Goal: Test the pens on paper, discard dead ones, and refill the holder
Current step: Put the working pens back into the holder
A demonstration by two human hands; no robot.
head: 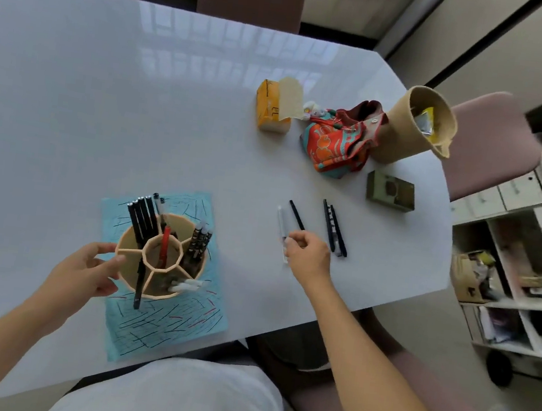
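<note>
A person's left hand (pixel 92 272) curls around the near-left side of a tan, multi-compartment pen holder (pixel 161 255), thumb at its rim. The right hand (pixel 307 259), well apart from the left, pinches a clear pen (pixel 282 227) lying on the white table (pixel 138 103). The holder stands on a blue sheet of paper (pixel 160 314) covered in scribbled test lines and contains black pens (pixel 141 220), a red pen (pixel 165 242) in the centre cell, and patterned pens (pixel 198 242). A black pen (pixel 296 215) lies just beside the clear one; two more dark pens (pixel 335 228) lie further right.
</note>
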